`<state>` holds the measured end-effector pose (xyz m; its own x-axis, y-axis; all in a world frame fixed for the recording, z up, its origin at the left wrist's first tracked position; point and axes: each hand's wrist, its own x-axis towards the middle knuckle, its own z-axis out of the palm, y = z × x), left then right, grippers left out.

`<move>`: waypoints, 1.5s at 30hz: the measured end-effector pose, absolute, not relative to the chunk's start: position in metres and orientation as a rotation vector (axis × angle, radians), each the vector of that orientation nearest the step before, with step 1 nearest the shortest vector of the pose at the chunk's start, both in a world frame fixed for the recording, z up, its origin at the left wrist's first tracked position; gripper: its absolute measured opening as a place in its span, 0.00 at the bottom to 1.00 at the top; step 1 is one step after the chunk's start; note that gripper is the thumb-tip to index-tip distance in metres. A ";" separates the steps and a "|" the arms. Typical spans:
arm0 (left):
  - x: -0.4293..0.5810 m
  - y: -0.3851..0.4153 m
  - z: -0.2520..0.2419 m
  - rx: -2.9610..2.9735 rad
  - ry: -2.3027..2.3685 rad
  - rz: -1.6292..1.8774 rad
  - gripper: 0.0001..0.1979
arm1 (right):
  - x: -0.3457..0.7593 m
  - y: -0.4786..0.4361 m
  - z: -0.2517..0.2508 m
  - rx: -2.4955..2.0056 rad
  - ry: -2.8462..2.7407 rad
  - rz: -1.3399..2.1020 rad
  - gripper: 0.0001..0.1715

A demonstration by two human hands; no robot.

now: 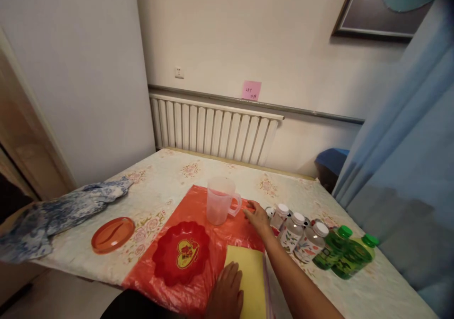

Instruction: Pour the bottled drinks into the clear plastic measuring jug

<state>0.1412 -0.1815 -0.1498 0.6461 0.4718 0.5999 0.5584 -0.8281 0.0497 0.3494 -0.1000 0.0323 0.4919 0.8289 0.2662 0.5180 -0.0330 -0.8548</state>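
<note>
My left hand [225, 291] lies flat, fingers stretched, on a yellow sheet [252, 276] at the near table edge. My right hand [258, 218] reaches forward over a red plastic sheet [198, 203], its fingers extended and just right of the handle of a clear measuring jug [220, 200]. It holds nothing that I can see. A red scalloped dish [180, 253] with a yellow heart design sits on the red sheet, left of the yellow sheet.
Several clear bottles with white caps [295, 231] and green bottles [345, 252] stand at the right. An orange lid [112, 234] and a blue-white cloth [60, 212] lie at the left. A radiator [213, 127] lines the far wall; a blue curtain [407, 168] hangs right.
</note>
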 end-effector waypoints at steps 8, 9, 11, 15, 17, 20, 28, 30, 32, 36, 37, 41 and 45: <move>0.142 -0.186 -0.143 -2.796 -0.877 -0.951 0.27 | 0.327 -0.061 0.039 -1.716 -1.264 0.307 0.12; 0.142 -0.186 -0.142 -2.807 -0.869 -0.937 0.27 | 0.325 -0.062 0.040 -1.719 -1.266 0.287 0.12; 0.142 -0.187 -0.140 -2.814 -0.887 -0.943 0.27 | 0.322 -0.068 0.043 -1.720 -1.267 0.256 0.13; 0.142 -0.189 -0.135 -2.847 -0.948 -0.929 0.26 | 0.321 -0.083 0.051 -1.718 -1.250 0.191 0.16; 0.142 -0.190 -0.131 -2.882 -0.951 -0.867 0.27 | 0.325 -0.090 0.056 -1.718 -1.234 0.159 0.17; 0.141 -0.191 -0.127 -2.903 -0.950 -0.808 0.28 | 0.331 -0.099 0.065 -1.712 -1.216 0.132 0.18; 0.138 -0.194 -0.119 -2.910 -0.961 -0.804 0.27 | 0.336 -0.133 0.078 -1.680 -1.176 0.102 0.18; 0.138 -0.194 -0.117 -2.907 -0.965 -0.815 0.26 | 0.334 -0.141 0.077 -1.672 -1.171 0.117 0.18; 0.138 -0.195 -0.116 -2.900 -0.970 -0.822 0.26 | 0.332 -0.149 0.075 -1.665 -1.173 0.135 0.18; 0.137 -0.196 -0.117 -2.886 -0.959 -0.818 0.26 | 0.323 -0.158 0.070 -1.650 -1.207 0.178 0.17; 0.137 -0.196 -0.117 -2.886 -0.954 -0.814 0.26 | 0.321 -0.160 0.069 -1.646 -1.217 0.188 0.16; 0.138 -0.195 -0.117 -2.890 -0.955 -0.821 0.26 | 0.311 -0.165 0.063 -1.633 -1.248 0.217 0.15; 0.139 -0.195 -0.118 -2.885 -0.948 -0.850 0.26 | 0.305 -0.167 0.055 -1.623 -1.269 0.230 0.15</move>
